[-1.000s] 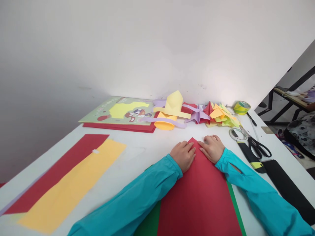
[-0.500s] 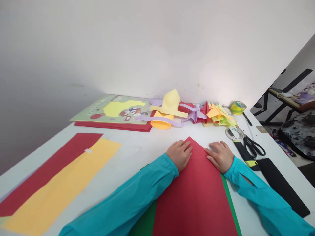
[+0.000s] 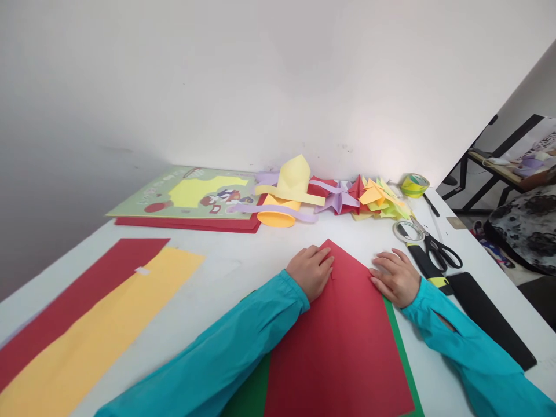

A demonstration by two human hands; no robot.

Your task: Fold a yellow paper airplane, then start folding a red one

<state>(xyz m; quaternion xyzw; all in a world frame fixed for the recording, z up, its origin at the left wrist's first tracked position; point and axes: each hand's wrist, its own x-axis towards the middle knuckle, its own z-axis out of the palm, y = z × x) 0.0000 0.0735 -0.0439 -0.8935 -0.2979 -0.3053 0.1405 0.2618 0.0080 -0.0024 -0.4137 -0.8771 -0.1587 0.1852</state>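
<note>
Pressing near the pointed top of the red sheet (image 3: 339,347), my left hand (image 3: 309,273) lies with its fingers bent close together, tips on the paper, probably to steady the peak against the bench (image 3: 226,301). Whether its thumb pinches the edge beneath, I cannot tell. My right hand (image 3: 397,279) is loosely curled with fingers parted, gripping nothing, its tips at the sheet's right edge, likely to guide that side. The sheet sits at the lower middle of the frame, point away from me, over a green sheet (image 3: 249,391) that shows along both sides, perhaps as backing. The scissors (image 3: 445,255) and cutter (image 3: 423,263) lie right of centre, seemingly set aside within reach.

The red sheet looks like smooth, matte, fairly stiff paper, with slanting edges meeting at the tip; a short mark near my left fingertips may be a crease or a slit. At lower left, an orange strip (image 3: 104,324) with a wavy edge adjoins a dark red strip (image 3: 82,295). Beyond my hands, a purple paper star (image 3: 340,201) shows crisp folds.
</note>
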